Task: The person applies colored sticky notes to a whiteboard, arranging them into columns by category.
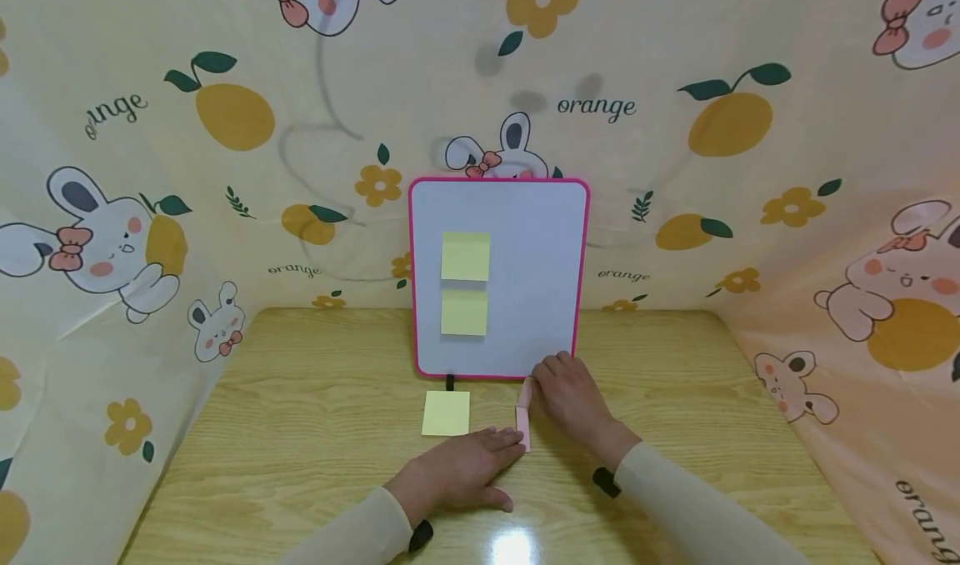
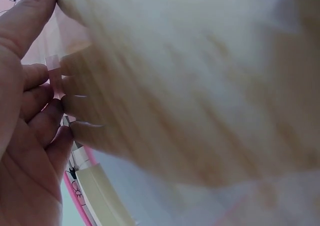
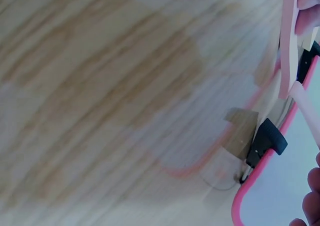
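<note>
A narrow pink sticky note pad lies on the table in front of the whiteboard. My left hand rests on its near end with fairly straight fingers. From the pad's far end a pink sticky note lifts up and bends away. My right hand, close to the board's lower right corner, pinches that raised note between its fingertips. To the left of the pad lies a yellow sticky note pad.
The pink-framed whiteboard stands upright at the back, on black feet. Two yellow sticky notes, an upper note and a lower note, are stuck on its left half. Patterned cloth encloses the wooden table.
</note>
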A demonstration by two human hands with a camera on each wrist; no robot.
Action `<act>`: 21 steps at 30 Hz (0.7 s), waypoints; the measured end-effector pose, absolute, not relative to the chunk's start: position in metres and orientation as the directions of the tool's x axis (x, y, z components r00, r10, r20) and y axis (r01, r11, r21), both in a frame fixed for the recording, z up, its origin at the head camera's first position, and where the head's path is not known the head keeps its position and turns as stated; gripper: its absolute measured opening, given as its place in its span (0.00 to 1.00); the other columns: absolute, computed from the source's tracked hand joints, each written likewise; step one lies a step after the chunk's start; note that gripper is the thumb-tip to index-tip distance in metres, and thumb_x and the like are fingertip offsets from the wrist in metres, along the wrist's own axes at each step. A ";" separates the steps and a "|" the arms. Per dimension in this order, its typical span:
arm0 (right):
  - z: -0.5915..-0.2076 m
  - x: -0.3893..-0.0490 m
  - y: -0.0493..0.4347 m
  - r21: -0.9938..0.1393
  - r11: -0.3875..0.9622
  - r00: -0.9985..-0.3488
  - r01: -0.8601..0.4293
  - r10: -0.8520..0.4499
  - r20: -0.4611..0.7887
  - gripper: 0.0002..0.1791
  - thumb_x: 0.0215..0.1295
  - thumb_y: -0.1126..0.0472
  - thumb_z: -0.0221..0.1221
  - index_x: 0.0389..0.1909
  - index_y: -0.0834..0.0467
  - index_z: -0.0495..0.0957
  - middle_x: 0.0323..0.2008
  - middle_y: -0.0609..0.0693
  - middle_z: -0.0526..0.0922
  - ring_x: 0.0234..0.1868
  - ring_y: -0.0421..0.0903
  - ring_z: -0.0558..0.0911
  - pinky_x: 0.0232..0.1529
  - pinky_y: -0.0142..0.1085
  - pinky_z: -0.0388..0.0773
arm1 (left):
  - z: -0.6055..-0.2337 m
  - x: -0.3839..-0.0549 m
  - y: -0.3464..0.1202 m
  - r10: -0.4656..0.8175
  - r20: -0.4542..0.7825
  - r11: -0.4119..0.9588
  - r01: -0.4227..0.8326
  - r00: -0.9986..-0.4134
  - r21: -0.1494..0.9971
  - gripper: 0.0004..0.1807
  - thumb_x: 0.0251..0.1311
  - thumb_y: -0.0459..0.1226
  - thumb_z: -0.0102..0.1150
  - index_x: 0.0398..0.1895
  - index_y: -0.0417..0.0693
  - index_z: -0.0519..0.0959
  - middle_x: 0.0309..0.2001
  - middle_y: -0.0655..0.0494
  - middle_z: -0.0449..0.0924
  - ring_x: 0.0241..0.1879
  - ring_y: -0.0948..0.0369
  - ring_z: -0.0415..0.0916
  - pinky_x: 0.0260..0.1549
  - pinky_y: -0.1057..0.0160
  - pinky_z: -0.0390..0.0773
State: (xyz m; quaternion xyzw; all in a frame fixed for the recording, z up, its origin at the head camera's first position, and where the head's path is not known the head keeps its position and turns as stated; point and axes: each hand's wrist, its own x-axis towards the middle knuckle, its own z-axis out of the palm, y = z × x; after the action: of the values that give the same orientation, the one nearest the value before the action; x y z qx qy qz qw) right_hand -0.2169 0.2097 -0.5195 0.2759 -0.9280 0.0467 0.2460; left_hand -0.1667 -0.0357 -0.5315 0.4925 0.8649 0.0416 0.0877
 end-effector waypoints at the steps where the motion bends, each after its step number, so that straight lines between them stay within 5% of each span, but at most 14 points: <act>1: -0.519 -0.217 0.210 0.049 0.843 -0.726 -0.535 -0.489 0.484 0.06 0.69 0.62 0.68 0.37 0.59 0.81 0.34 0.51 0.82 0.38 0.51 0.76 0.38 0.41 0.75 | -0.531 -0.167 -0.036 0.860 -0.108 0.509 0.846 -0.498 0.159 0.45 0.71 0.66 0.53 0.82 0.50 0.64 0.83 0.55 0.60 0.80 0.56 0.61 0.79 0.60 0.64; 21: -0.467 -0.232 0.218 0.091 0.806 -0.582 -0.584 -0.495 0.645 0.06 0.64 0.66 0.71 0.36 0.58 0.81 0.35 0.51 0.85 0.39 0.53 0.80 0.37 0.43 0.77 | -0.525 -0.165 -0.038 0.850 -0.132 0.526 0.827 -0.509 0.198 0.45 0.70 0.66 0.54 0.83 0.53 0.62 0.83 0.58 0.58 0.80 0.55 0.61 0.77 0.59 0.66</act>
State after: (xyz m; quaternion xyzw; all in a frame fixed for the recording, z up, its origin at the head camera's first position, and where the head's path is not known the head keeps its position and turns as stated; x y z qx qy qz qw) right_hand -0.2324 0.2180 -0.4669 0.3041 -0.8871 0.0658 0.3411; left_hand -0.1654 -0.0378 -0.5246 0.4837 0.8670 0.0545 0.1065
